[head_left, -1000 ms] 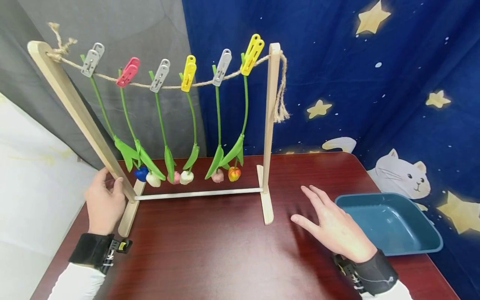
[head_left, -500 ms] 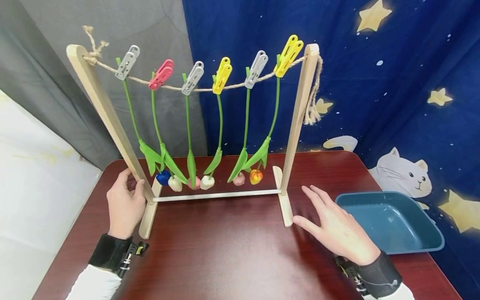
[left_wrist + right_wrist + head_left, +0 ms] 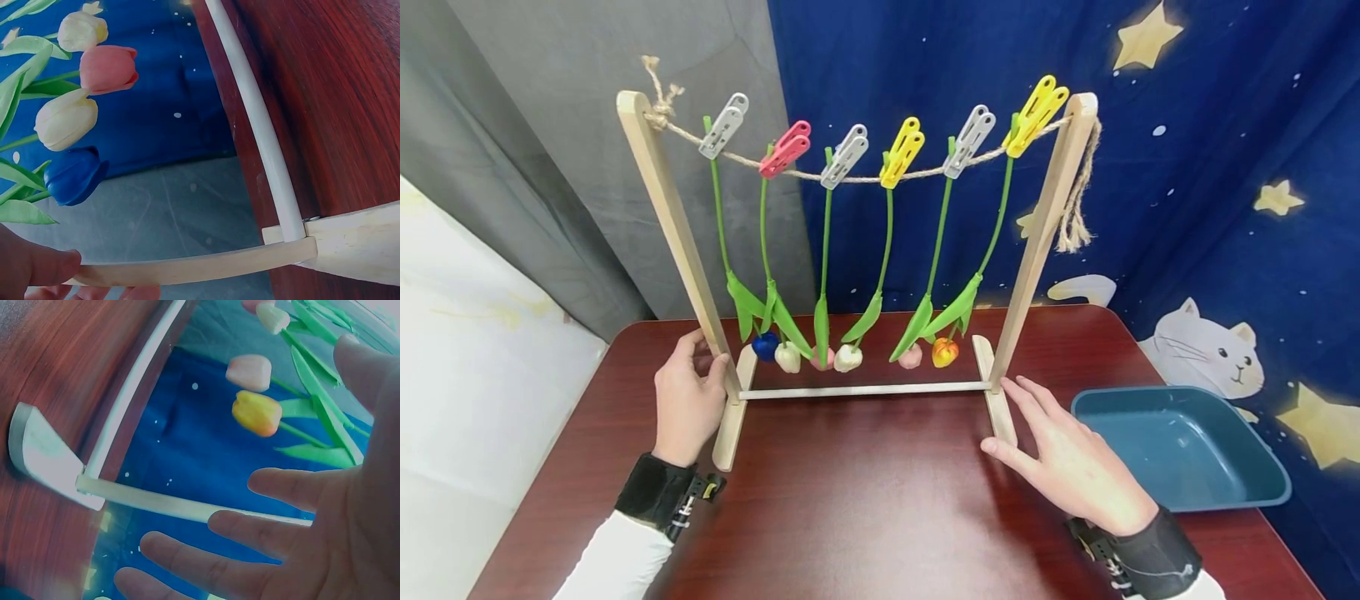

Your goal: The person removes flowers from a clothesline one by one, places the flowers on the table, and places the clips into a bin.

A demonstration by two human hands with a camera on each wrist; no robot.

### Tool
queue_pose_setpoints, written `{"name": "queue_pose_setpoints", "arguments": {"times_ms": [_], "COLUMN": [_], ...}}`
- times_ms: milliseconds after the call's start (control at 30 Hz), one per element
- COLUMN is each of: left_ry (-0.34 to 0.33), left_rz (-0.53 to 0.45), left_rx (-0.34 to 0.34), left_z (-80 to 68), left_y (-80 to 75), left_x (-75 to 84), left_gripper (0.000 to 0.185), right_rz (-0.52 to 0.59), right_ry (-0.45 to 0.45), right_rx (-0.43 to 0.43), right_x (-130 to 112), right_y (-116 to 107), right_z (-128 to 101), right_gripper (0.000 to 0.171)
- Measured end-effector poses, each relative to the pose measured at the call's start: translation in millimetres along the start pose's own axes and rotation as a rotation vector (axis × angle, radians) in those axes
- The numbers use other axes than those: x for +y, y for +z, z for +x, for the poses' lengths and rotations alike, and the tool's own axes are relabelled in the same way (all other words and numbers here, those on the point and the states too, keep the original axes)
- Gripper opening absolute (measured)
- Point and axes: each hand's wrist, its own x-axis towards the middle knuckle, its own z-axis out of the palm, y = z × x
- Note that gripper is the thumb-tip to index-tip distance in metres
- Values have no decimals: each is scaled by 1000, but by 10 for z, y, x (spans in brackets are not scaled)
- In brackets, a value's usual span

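A small wooden drying rack (image 3: 865, 389) stands on the dark red worktop (image 3: 865, 508), toward its far edge. The left hand (image 3: 688, 400) grips the rack's left upright low down, just above the foot — thumb on the near side, fingers curled behind the post, as the left wrist view also shows. The right hand (image 3: 1067, 454) lies flat and relaxed, fingers spread and straight, just beside the rack's right foot; its fingertips (image 3: 1011, 385) sit close against the foot and the base of the right post, though whether they touch the wood cannot be told from the head view. It holds nothing.

A twine line (image 3: 865, 177) sags between the two post tops, and six pegs hang on it: grey, pink, grey, yellow, grey, yellow. Each peg clamps an artificial tulip (image 3: 945, 352) by the stem, head down, so the blooms — blue, cream, pink, cream, pink, orange — dangle just above the white crossbar (image 3: 861, 390) without resting on the worktop.

A blue tray (image 3: 1180, 450) sits on the worktop to the right of the right hand, near the right edge and apart from the rack. The near half of the worktop, between the two forearms, is open surface. Behind the rack the far edge runs close under the hanging blooms, with a grey curtain (image 3: 587, 125) at left and a starry blue backdrop (image 3: 1225, 125) at right.
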Motion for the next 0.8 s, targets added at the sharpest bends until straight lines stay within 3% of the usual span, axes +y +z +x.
{"name": "queue_pose_setpoints", "arguments": {"times_ms": [300, 633, 733, 800], "left_ry": [14, -16, 0, 47], "left_rz": [-29, -36, -37, -40], "left_rx": [-11, -53, -25, 37], "left_z": [69, 18, 9, 15], "left_y": [38, -21, -55, -79], "left_x": [14, -3, 52, 120], "left_gripper": [37, 43, 47, 47], "right_rz": [-8, 6, 0, -10], "right_ry": [-36, -48, -95, -151], "right_rx": [30, 17, 53, 100], "right_x": [-49, -151, -223, -283], "right_y": [29, -41, -130, -236], "right_z": [19, 53, 94, 135], "right_gripper": [91, 96, 93, 90]}}
